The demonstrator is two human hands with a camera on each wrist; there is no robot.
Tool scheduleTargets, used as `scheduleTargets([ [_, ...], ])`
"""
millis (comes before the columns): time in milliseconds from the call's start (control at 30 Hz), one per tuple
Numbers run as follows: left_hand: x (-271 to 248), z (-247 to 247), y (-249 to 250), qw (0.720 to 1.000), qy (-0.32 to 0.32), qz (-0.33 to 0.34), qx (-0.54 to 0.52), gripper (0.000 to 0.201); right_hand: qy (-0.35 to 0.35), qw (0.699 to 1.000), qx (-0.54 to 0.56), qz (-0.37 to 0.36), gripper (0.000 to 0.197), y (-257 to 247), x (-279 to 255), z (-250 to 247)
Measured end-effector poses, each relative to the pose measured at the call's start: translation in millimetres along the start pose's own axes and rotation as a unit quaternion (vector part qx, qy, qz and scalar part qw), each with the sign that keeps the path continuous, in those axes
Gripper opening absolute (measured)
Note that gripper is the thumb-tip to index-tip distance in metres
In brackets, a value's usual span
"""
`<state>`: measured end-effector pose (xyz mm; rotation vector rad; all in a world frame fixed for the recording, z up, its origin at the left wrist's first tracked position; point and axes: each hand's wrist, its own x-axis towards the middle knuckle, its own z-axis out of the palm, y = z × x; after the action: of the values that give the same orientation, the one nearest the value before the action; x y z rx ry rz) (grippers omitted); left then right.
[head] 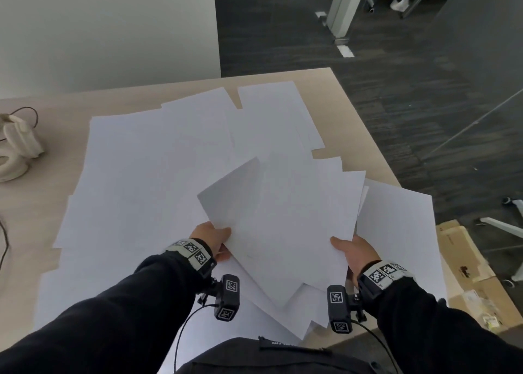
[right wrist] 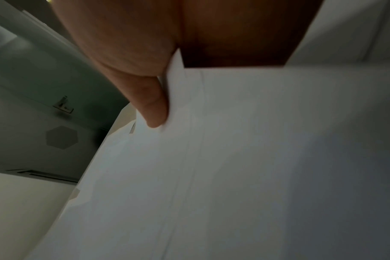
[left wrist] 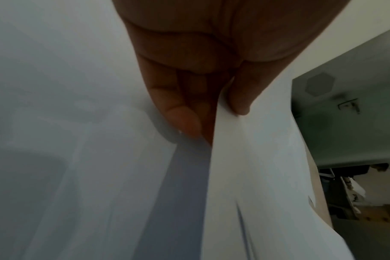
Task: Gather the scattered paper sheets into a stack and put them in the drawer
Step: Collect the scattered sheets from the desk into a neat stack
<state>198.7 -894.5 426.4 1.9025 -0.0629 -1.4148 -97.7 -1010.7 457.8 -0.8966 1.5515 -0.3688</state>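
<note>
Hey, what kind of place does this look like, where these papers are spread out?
Probably an office. A light wood desk is covered with white paper sheets, dark carpet tile covers the floor, and a wheeled office chair base stands behind a glass partition to the right.

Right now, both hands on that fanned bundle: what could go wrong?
1. The held bundle is splayed, not squared; the left hand and right hand pinch only its near edge, so a sheet could slip from the grip.
2. A sheet seems to overhang the right edge of the table; a brush might drop it.
3. Many loose sheets overlap, so some may be missed.
</note>
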Motion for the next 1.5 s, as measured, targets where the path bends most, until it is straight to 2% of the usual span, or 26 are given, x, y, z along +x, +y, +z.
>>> scheduleTargets([
  [133, 11.5, -38.2, 23.4, 0.988, 0.099, 0.051, 0.104, 0.019, -0.016, 0.999, -0.047, -0.015, 0.011, 4.1, -0.3, -14.1],
  [200, 11.4, -49.6, 33.4, 0.980, 0.104, 0.053, 0.161, 0.015, -0.030, 0.997, -0.070, -0.017, 0.014, 3.7, -2.1, -18.1],
  [300, 13.2, -50.1, 40.1, 0.974, 0.070, 0.041, 0.213, 0.011, -0.052, 0.993, -0.101, -0.022, 0.027, 2.7, -4.0, -18.1],
  [400, 9.8, -32.6, 38.6, 0.969, 0.019, 0.032, 0.244, 0.017, -0.068, 0.991, -0.113, -0.029, 0.029, 0.6, -5.4, -10.2],
  [533, -11.7, 5.5, 32.7, 0.983, -0.045, 0.016, 0.176, 0.026, -0.098, 0.989, -0.105, -0.026, 0.018, -3.0, -8.9, 6.9],
  [633, -19.2, 25.8, 27.0, 0.979, -0.087, 0.022, 0.185, 0.037, -0.112, 0.989, -0.098, -0.025, 0.016, -5.0, -10.1, 17.9],
  [767, -21.5, 34.2, 18.7, 0.967, -0.109, 0.044, 0.224, 0.044, -0.104, 0.979, -0.167, -0.050, 0.019, -4.5, -7.0, 26.4],
  [867, -22.7, 24.9, 18.6, 0.968, -0.088, 0.065, 0.228, 0.025, -0.076, 0.973, -0.205, -0.069, 0.020, -9.3, -6.2, 23.2],
  [933, -19.4, 11.6, 18.4, 0.975, -0.044, 0.085, 0.203, 0.019, -0.048, 0.977, -0.192, -0.075, 0.019, -13.9, -5.9, 15.2],
  [1033, -18.2, -10.2, 21.4, 0.977, 0.023, 0.115, 0.181, 0.017, -0.018, 0.990, -0.114, -0.078, 0.018, -20.5, -7.5, -0.7],
  [1100, -19.9, -18.8, 25.2, 0.976, 0.038, 0.124, 0.176, 0.015, -0.005, 0.996, -0.056, -0.076, 0.022, -26.7, -7.8, -9.7],
  [1167, -26.6, -19.0, 31.2, 0.977, 0.010, 0.132, 0.168, 0.016, 0.000, 0.997, -0.009, -0.076, 0.024, -34.3, -8.8, -14.9],
  [1267, -39.7, -7.8, 38.4, 0.977, -0.093, 0.108, 0.159, 0.020, 0.005, 0.997, 0.030, -0.076, 0.022, -43.9, -10.4, -16.5],
  [1333, -45.9, -0.2, 38.1, 0.971, -0.132, 0.102, 0.169, 0.014, 0.004, 0.996, 0.046, -0.071, 0.021, -47.7, -12.2, -13.5],
  [1400, -47.4, 4.3, 35.6, 0.969, -0.129, 0.111, 0.177, 0.017, -0.001, 0.996, 0.058, -0.064, 0.020, -48.4, -13.3, -9.1],
  [1500, -42.7, 3.8, 29.8, 0.970, -0.093, 0.132, 0.184, 0.019, -0.015, 0.997, 0.066, -0.036, 0.019, -44.4, -15.1, -1.4],
])
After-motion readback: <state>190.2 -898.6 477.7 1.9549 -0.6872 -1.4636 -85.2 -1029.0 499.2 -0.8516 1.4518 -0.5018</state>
